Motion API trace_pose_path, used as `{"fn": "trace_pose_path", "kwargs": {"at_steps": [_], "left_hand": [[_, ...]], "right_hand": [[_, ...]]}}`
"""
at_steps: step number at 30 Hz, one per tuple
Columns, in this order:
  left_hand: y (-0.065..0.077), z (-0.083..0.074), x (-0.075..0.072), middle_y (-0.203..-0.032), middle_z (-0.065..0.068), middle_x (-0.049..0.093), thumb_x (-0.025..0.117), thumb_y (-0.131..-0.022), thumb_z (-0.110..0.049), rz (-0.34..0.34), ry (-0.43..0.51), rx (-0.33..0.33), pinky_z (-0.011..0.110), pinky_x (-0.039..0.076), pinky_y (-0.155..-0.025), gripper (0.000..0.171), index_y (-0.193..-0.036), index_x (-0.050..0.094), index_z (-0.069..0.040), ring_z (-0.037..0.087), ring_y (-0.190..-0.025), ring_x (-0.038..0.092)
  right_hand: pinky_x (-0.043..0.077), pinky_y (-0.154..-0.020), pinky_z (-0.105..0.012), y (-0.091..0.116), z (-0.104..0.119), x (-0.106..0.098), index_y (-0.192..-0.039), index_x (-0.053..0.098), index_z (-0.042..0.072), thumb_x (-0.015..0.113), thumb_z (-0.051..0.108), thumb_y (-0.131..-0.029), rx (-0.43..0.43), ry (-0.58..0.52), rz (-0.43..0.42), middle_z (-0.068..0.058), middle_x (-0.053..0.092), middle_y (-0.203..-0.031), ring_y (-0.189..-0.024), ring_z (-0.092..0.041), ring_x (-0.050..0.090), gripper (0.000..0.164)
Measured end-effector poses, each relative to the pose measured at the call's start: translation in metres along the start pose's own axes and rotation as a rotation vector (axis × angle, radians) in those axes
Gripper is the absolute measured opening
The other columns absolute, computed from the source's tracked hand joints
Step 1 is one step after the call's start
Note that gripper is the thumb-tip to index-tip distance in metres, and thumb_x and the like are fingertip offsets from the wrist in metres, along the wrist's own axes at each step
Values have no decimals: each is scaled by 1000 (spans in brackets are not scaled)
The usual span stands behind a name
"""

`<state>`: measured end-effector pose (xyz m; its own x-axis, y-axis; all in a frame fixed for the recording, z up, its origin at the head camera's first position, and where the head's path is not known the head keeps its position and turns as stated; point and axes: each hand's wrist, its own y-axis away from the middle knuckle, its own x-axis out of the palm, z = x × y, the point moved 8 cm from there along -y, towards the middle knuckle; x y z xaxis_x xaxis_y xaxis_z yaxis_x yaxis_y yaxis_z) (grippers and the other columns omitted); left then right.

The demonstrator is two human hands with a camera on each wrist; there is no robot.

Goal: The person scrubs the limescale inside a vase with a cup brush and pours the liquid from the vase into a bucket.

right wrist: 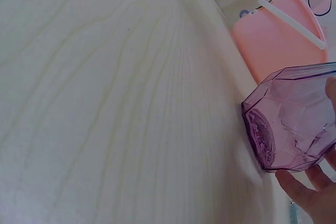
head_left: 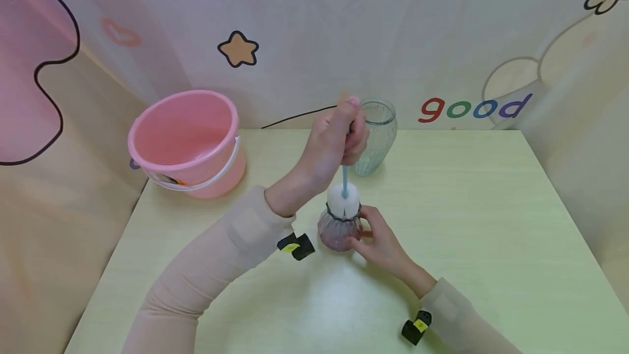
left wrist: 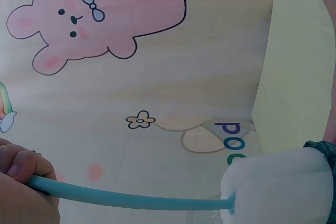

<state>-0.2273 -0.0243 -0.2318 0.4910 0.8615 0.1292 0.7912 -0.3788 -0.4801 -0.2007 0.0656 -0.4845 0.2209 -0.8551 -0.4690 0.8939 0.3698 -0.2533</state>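
Observation:
My left hand (head_left: 336,133) grips the upper part of a sponge brush's light blue handle (head_left: 345,176), above a small glass vase (head_left: 338,236). The brush's white sponge head (head_left: 339,201) sits at the vase's dark wavy rim, its upper part outside. Whether its lower end reaches far inside is hard to tell. In the left wrist view the handle (left wrist: 136,199) runs straight into the white sponge (left wrist: 273,187). My right hand (head_left: 383,242) holds the vase from the right side, fingers and thumb around its body. The right wrist view shows the vase's faceted purple glass (right wrist: 294,114).
A pink bucket (head_left: 196,179) with a white handle stands at the table's back left. Behind my left hand is a taller clear glass vase (head_left: 375,149). A printed curtain (head_left: 295,21) hangs along the back edge of the pale wooden table (head_left: 491,223).

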Motion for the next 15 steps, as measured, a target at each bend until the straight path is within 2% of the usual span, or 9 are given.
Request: {"fn": "trace_pose_path", "kwargs": {"at_steps": [6, 11, 15], "left_hand": [[1, 3, -1, -47, 0, 19, 31, -92, -30, 12, 9, -1, 29, 12, -38, 43, -54, 26, -10, 16, -40, 15], [2, 5, -3, -47, 0, 19, 30, -92, -31, 14, 12, -13, 29, 12, -37, 43, -54, 25, -11, 16, -39, 15], [2, 7, -4, -47, 0, 19, 30, -91, -31, 17, 19, -21, 29, 11, -37, 43, -54, 25, -11, 16, -39, 14]], "right_hand": [[50, -74, -29, 0, -1, 0, -129, 35, 13, 69, 7, -76, 6, 7, 0, -6, 40, -124, -112, -21, 42, 64], [51, -74, -31, 0, 7, -1, -128, 35, 10, 69, 5, -76, 1, 4, 2, -9, 41, -124, -112, -24, 43, 63], [50, -73, -30, 0, 2, 0, -128, 36, 12, 69, 6, -75, -2, 8, -4, -7, 41, -124, -113, -23, 42, 63]]}}
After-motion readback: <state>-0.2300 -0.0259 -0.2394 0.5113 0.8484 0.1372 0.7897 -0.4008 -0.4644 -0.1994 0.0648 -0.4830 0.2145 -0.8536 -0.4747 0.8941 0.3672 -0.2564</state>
